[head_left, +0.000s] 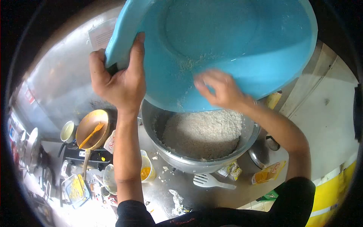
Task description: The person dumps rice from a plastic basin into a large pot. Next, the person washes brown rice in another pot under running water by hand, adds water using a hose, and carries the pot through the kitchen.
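Observation:
A large blue basin is tilted over a big metal pot, with white crumbly bits clinging to its inner wall. My left hand grips the basin's rim at the left, thumb inside. Inside the basin, my right hand is at the lower wall beside the bits, its fingers curled and blurred by motion; whether they hold anything is not visible. Below, a pale, grainy mass fills much of the pot, partly hidden by the basin.
A white slotted spatula, a yellow packet and a cup with yellow contents lie near the pot. At the left, a pan with an orange spatula stands by a stove. A metal lid is at the right.

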`<state>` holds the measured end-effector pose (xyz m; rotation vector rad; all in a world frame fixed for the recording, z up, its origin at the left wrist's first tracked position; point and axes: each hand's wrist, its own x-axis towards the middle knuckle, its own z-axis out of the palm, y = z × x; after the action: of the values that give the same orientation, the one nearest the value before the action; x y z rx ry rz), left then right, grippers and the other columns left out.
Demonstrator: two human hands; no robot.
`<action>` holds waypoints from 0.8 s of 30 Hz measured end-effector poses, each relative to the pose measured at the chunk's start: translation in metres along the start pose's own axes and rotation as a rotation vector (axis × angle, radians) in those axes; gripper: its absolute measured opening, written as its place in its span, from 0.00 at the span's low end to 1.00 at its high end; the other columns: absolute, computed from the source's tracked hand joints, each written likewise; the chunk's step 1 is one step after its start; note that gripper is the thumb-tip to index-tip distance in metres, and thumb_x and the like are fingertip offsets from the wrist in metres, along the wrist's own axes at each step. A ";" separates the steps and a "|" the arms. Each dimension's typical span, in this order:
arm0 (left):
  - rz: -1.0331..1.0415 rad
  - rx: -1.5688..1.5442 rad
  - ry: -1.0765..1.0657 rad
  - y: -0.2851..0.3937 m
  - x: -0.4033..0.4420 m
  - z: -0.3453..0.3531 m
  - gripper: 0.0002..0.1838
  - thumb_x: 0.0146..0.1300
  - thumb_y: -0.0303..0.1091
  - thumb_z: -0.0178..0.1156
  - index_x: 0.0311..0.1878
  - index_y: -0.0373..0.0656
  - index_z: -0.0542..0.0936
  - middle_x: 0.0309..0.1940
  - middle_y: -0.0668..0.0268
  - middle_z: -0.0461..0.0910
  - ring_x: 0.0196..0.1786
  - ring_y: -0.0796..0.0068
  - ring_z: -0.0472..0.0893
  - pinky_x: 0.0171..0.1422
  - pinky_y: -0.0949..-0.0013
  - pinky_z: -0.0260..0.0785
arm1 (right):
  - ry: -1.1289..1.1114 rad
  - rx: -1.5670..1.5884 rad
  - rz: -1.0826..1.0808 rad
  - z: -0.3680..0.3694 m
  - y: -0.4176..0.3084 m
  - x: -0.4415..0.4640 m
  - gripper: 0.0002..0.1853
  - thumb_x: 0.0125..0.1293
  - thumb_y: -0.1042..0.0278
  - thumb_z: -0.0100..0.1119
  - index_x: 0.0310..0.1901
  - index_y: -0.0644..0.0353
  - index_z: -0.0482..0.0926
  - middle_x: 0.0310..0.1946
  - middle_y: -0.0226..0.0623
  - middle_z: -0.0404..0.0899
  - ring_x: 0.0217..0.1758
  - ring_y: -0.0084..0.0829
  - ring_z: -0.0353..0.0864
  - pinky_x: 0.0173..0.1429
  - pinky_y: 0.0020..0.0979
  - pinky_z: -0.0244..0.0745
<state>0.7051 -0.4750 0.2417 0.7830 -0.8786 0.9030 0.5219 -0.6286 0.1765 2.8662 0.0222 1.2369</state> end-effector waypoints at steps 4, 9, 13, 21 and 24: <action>0.017 -0.183 -0.005 0.013 -0.003 0.008 0.13 0.53 0.28 0.74 0.37 0.34 0.80 0.31 0.63 0.84 0.33 0.80 0.79 0.41 0.77 0.72 | 0.185 -0.280 -0.141 0.023 0.022 0.080 0.12 0.62 0.68 0.57 0.45 0.65 0.79 0.46 0.50 0.79 0.55 0.44 0.76 0.56 0.44 0.75; -0.058 -0.095 0.001 0.008 0.011 -0.014 0.12 0.54 0.26 0.72 0.40 0.34 0.81 0.36 0.61 0.84 0.36 0.78 0.81 0.43 0.76 0.72 | -0.167 -0.611 0.067 0.049 0.062 0.032 0.16 0.60 0.70 0.55 0.49 0.65 0.76 0.50 0.54 0.76 0.53 0.50 0.75 0.55 0.48 0.73; -0.104 -0.123 -0.004 0.005 0.008 -0.021 0.12 0.54 0.25 0.71 0.40 0.34 0.81 0.37 0.61 0.85 0.37 0.77 0.81 0.46 0.76 0.72 | 0.018 -0.570 0.394 -0.006 0.064 0.043 0.17 0.60 0.67 0.56 0.49 0.66 0.74 0.48 0.57 0.75 0.50 0.52 0.75 0.54 0.49 0.73; -0.107 -0.182 0.037 0.016 0.008 -0.013 0.13 0.53 0.24 0.71 0.41 0.33 0.81 0.39 0.58 0.85 0.38 0.75 0.82 0.48 0.75 0.73 | 0.256 -0.370 0.171 0.036 0.059 0.057 0.12 0.62 0.64 0.58 0.43 0.63 0.77 0.41 0.54 0.74 0.50 0.53 0.73 0.55 0.50 0.71; -0.094 -0.098 0.041 0.010 0.010 -0.022 0.13 0.53 0.24 0.72 0.41 0.33 0.81 0.39 0.58 0.85 0.38 0.75 0.82 0.47 0.75 0.73 | 0.376 -0.416 0.187 0.005 0.072 0.072 0.13 0.63 0.64 0.55 0.45 0.61 0.79 0.42 0.52 0.76 0.53 0.50 0.74 0.56 0.45 0.73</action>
<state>0.7055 -0.4491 0.2433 0.7134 -0.8368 0.7847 0.5749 -0.6990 0.2273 2.2957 -0.4497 1.5755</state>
